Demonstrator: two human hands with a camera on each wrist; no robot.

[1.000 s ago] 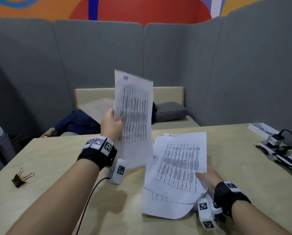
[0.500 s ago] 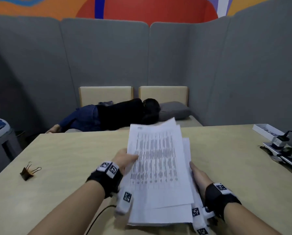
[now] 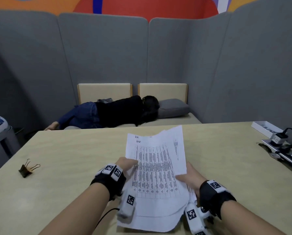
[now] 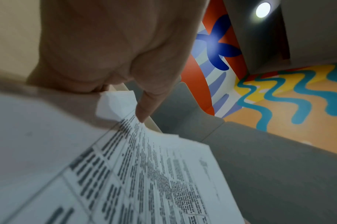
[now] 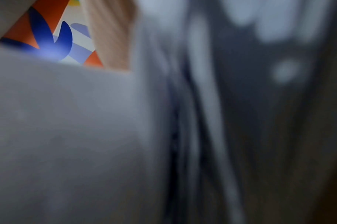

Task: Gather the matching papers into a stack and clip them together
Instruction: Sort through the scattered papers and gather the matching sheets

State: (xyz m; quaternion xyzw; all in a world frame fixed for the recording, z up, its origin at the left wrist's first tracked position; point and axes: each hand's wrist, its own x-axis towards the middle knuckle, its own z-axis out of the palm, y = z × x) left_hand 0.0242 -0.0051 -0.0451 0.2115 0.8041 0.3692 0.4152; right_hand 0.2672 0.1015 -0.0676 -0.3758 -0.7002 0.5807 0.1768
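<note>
Fingers (image 4: 144, 109) of the left hand (image 3: 125, 164) are curled on the left edge of the papers (image 3: 156, 177), with the thumb laid on the printed top sheet and the other fingers hidden under it. From the left wrist view one fingertip is seen pressed on the printed table, and a small corner of paper is folded up beside it. The papers are held also by the right hand (image 3: 188, 179) at their right edge: its thumb is placed on top of the sheets, and the rest of its fingers cannot be seen. The right wrist view is too blurred to tell more about this grip.

The papers are kept as a loose stack, not squared; some lower sheets are seen sticking out at the near end and at the far right corner. The stack is tilted, its near end low by the table (image 3: 74, 167) and its far end raised. "HR" is written by hand near the top of the first sheet.

A binder clip (image 3: 27, 168) is lying on the table far to the left, well apart from the papers. At the far right edge of the table a white tray (image 3: 265, 128) and a plugged charger (image 3: 277, 138) are found. Behind the table a person (image 3: 111, 112) is lying on a bench.
</note>
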